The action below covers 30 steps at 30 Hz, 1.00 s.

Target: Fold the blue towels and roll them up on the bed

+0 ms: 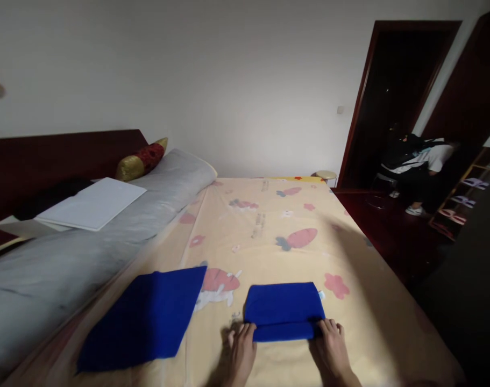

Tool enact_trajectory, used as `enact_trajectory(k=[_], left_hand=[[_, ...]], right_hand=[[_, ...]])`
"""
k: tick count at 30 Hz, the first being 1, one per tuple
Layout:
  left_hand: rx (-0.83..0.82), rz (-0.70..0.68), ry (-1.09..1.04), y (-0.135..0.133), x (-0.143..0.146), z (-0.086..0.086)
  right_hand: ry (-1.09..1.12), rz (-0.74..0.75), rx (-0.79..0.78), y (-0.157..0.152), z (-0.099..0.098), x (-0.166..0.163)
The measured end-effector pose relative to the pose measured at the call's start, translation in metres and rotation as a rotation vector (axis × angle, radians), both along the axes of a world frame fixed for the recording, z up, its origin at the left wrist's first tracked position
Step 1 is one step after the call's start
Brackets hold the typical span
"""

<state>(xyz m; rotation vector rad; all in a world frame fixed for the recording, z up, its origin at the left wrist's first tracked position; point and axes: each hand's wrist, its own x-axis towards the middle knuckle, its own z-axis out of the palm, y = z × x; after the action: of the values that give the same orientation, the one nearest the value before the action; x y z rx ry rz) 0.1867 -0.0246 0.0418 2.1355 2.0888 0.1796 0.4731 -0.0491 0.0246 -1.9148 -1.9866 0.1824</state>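
Observation:
A blue cloth (284, 303) lies folded on the bed, with a narrow strip turned over along its near edge. At the left end of that strip, my left hand (243, 344) has its fingers closed on the cloth. My right hand (333, 344) grips the other end of the same strip. A small pale tag sticks out at the cloth's right side. To the left of my hands a second blue cloth (148, 320) is spread flat, partly in shadow, and neither hand touches it.
The bed sheet (264, 252) is peach with carrot prints. Along the left run a grey bolster (87, 263), a white board (93, 203) and a red-gold cushion (143, 159). A seated person (418, 158), a shoe rack (466, 199) and a stool (326, 175) are beyond.

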Motion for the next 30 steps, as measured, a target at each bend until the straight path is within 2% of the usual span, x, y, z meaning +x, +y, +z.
enact_trajectory(k=[3,5,8,11,14,16,21,24,26,30], left_hand=[[-0.116,-0.037,0.023,0.008,-0.007,0.014],[-0.129,-0.009,0.055,0.006,-0.004,0.013],[-0.052,0.015,0.052,0.001,0.018,0.002],[0.008,-0.142,-0.057,0.002,0.05,-0.01],[0.013,-0.255,-0.096,0.009,0.066,-0.018],[0.018,-0.206,-0.063,0.013,0.061,-0.02],[0.074,0.032,0.047,0.007,0.012,-0.019],[0.141,0.108,0.089,0.001,0.002,-0.019],[0.155,0.061,0.065,0.001,0.013,-0.02],[0.021,-0.247,-0.075,0.009,0.053,-0.02]], right_hand=[[-0.006,0.095,-0.062,0.012,0.019,0.008],[-0.066,0.082,-0.072,0.015,0.017,0.009],[-0.129,-0.001,-0.036,0.019,0.005,-0.006],[-0.06,0.081,-0.019,0.025,-0.004,-0.037],[0.027,0.22,-0.09,0.032,-0.008,-0.063],[0.051,0.222,-0.084,0.033,-0.014,-0.064],[-0.001,0.012,-0.012,0.03,-0.028,-0.023],[-0.038,-0.061,-0.046,0.026,-0.026,-0.014],[-0.02,-0.027,-0.056,0.025,-0.019,-0.026],[0.065,0.19,-0.134,0.032,-0.005,-0.068]])
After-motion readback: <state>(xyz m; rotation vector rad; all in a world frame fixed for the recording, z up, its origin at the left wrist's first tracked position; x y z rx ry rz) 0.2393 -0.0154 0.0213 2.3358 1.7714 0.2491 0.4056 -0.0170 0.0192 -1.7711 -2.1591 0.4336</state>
